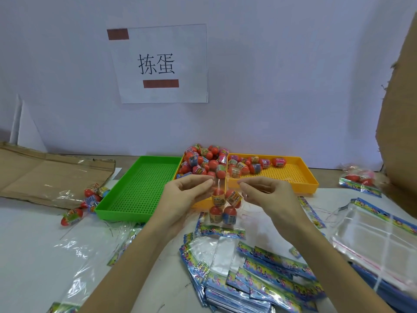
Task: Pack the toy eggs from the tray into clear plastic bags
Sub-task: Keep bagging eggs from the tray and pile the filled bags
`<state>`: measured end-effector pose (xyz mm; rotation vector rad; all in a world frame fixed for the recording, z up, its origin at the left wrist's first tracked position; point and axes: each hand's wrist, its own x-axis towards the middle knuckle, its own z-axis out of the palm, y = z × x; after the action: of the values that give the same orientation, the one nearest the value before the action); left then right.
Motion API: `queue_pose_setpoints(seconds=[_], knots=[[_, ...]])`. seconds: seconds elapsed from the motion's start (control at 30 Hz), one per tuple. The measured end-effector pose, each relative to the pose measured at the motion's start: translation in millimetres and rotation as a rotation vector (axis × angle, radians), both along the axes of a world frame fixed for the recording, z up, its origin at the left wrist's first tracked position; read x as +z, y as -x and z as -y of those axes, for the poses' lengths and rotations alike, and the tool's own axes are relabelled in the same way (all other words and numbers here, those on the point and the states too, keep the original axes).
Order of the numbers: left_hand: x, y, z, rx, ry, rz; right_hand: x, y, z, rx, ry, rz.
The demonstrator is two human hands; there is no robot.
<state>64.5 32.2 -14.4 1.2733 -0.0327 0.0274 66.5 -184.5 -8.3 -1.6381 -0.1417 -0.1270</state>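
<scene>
The left hand [182,195] and the right hand [268,195] each pinch an upper corner of a clear plastic bag with a multicoloured printed header strip [222,213], holding it upright above the white table [33,240], just in front of the trays. Inside the bag sit four red toy eggs with printed wrap labels [223,205], stacked two over two; the header strip hangs at the bottom. Whether the bag mouth is sealed cannot be determined, as the film is nearly invisible there. Loose red toy eggs [203,161] are heaped in the orange perforated plastic tray [309,177], mostly at its left end. A green perforated plastic tray [135,190] lies touching it on the left. A pile of flat unfilled bags [259,274] lies near the forearms.
</scene>
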Motion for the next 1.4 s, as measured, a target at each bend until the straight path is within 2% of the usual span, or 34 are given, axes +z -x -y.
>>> queue_pose_setpoints(seconds=[0.17, 0.4, 0.6, 0.8, 1.17, 1.4], knots=[[1.7, 0.7, -4.1, 0.005, -0.015, -0.038, 3.9, -4.9, 9.2, 0.047, -0.046, 0.013], [2.7, -4.0, -15.8, -0.067, -0.081, 0.054, 3.0, -8.3, 17.5, 0.160, -0.092, -0.028], [4.2, -4.5, -27.0, -0.112, -0.251, 0.141, 3.2, -8.6, 18.1, 0.168, 0.031, -0.001], [4.6, -3.3, -27.7, -0.030, -0.473, 0.262, 9.6, -4.9, 18.8, 0.174, 0.138, 0.084], [3.4, -4.0, -26.4, 0.020, -0.496, 0.253, 8.7, -5.0, 16.1, 0.134, 0.387, 0.257], [4.5, -3.0, -25.6, 0.004, -0.578, 0.343, 10.0, -2.7, 15.0, 0.137, 0.466, 0.296]])
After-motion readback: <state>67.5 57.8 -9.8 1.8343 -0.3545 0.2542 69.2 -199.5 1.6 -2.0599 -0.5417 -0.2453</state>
